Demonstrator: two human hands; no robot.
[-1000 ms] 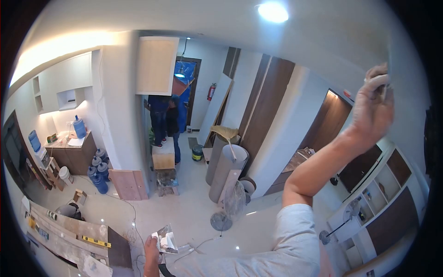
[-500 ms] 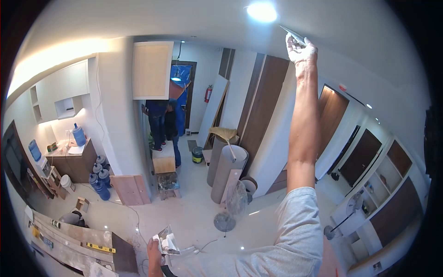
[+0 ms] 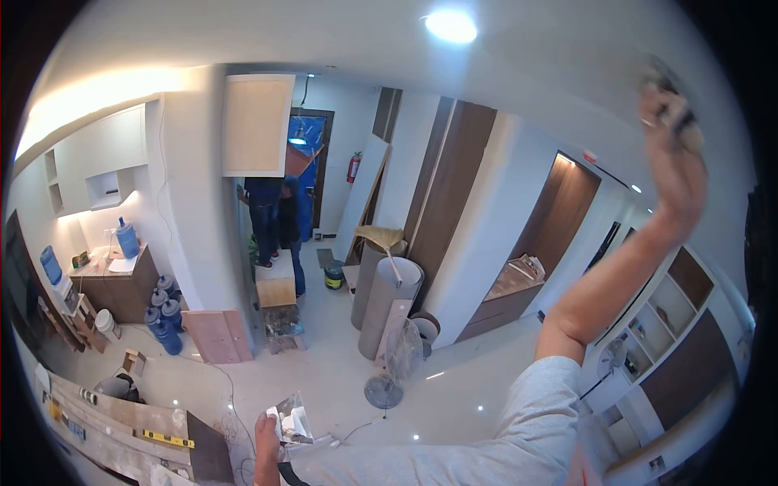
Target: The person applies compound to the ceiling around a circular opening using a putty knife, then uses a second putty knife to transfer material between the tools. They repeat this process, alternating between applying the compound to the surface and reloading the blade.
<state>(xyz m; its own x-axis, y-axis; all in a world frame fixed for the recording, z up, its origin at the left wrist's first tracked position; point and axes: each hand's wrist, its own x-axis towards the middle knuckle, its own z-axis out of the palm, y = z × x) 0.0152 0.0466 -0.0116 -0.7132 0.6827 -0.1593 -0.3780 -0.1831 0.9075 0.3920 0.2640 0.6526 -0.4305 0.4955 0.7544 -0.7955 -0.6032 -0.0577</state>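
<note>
Raised at the upper right, my right hand [image 3: 668, 121] is closed on a flat blade tool [image 3: 666, 74], which is blurred by motion and lies against or close under the ceiling [image 3: 551, 49]. Low in the view, my left hand [image 3: 266, 433] grips a tray-like metal holder [image 3: 293, 419] with white paste on it. A round ceiling light [image 3: 451, 26] shines to the left of the raised hand.
Two people [image 3: 263, 215] stand by a hanging cabinet [image 3: 258, 125], at least one on a bench [image 3: 276, 292]. Large rolls [image 3: 389, 304] and a fan [image 3: 383, 390] stand mid-floor. A cluttered worktop [image 3: 121, 421] with a yellow level [image 3: 168, 438] is at lower left.
My right hand has swept the tool rightward along the ceiling, away from the light, and the elbow is now bent. The view has shifted slightly. My left hand still holds the metal holder low.
</note>
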